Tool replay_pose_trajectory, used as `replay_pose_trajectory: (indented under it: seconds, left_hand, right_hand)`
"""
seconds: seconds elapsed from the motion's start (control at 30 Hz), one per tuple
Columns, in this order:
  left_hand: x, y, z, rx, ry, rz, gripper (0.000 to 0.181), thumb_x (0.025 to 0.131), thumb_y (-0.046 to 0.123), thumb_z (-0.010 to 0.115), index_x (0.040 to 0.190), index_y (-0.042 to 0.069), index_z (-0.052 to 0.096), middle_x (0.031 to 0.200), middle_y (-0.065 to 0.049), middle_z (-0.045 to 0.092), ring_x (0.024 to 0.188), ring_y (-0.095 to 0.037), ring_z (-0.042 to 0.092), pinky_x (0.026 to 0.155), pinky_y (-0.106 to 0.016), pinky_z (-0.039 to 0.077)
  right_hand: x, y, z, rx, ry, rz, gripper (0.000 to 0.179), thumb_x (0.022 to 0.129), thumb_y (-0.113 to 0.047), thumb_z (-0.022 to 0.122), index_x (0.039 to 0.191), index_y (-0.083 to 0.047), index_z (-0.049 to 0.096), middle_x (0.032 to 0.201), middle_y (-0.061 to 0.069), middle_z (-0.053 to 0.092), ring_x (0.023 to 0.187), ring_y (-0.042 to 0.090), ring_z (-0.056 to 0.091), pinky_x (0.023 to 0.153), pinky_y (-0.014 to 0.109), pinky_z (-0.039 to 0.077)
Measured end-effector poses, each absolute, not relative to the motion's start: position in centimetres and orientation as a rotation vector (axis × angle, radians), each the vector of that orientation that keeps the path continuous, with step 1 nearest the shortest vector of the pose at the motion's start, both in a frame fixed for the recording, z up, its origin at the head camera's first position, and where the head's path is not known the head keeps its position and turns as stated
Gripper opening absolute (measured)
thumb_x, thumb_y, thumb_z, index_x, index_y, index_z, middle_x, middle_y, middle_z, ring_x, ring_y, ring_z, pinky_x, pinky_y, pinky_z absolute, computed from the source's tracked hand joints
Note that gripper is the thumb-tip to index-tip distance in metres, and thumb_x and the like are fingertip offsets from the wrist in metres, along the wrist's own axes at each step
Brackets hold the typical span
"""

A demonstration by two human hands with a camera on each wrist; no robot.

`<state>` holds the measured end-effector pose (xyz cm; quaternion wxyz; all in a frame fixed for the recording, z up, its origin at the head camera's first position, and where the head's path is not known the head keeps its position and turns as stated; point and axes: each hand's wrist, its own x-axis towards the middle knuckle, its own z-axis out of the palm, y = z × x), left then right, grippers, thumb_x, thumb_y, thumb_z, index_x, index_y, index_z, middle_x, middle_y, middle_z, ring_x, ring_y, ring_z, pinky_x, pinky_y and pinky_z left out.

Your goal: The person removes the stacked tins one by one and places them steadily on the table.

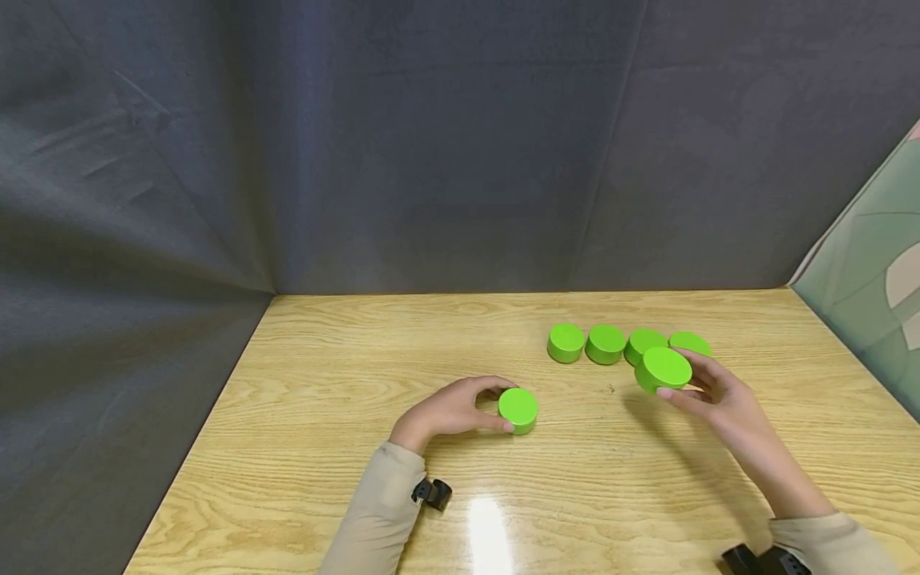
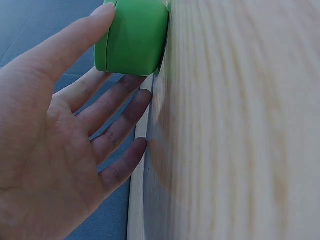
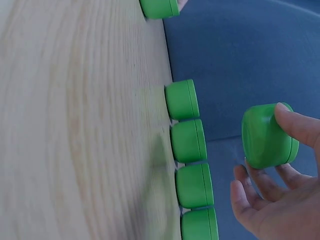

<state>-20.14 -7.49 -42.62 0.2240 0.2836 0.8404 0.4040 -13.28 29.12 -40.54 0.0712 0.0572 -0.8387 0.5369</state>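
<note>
My left hand [image 1: 454, 407] pinches a small round green container [image 1: 518, 409] between thumb and fingers, low at the wooden table. In the left wrist view this container [image 2: 139, 40] shows a lid seam, and its base is right at the wood; the other fingers lie spread below it. Held up off the table is a second green container [image 1: 663, 369], gripped at its sides by my right hand [image 1: 733, 407]. Its rounded underside shows in the right wrist view. Behind it, several matching green containers [image 1: 605, 345] stand in a row, the rightmost partly hidden by my right hand and its container.
The light wooden table [image 1: 323, 375] ends at a dark grey cloth [image 1: 460, 160] at the back and left. A green patterned panel [image 1: 862, 279] borders the right side. Dark wrist cameras [image 1: 433, 493] sit on both sleeves.
</note>
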Motion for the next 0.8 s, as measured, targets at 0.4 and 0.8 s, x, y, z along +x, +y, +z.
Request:
replay_pose_trajectory:
  seconds: [0.4, 0.8]
  left_hand:
    - [-20.2, -7.5, -42.7, 0.791, 2.333, 1.094, 0.057, 0.086, 0.036, 0.078, 0.138, 0.025, 0.057, 0.127, 0.013, 0.059, 0.118, -0.005, 0.053, 0.105, -0.03, 0.04]
    - [-20.2, -7.4, -42.7, 0.789, 2.331, 1.098, 0.057, 0.086, 0.036, 0.079, 0.138, 0.024, 0.057, 0.127, 0.013, 0.059, 0.117, -0.005, 0.053, 0.105, -0.029, 0.04]
  right_hand:
    - [-12.9, 31.0, -40.5, 0.133, -2.552, 1.579, 0.057, 0.093, -0.007, 0.07, 0.145, -0.008, 0.046, 0.119, -0.029, 0.053, 0.103, -0.011, 0.053, 0.08, 0.007, 0.046]
    - [-12.6, 32.7, -40.6, 0.075, -2.58, 1.561, 0.062, 0.094, -0.008, 0.068, 0.15, -0.01, 0.041, 0.118, -0.032, 0.05, 0.103, -0.014, 0.05, 0.079, 0.005, 0.043]
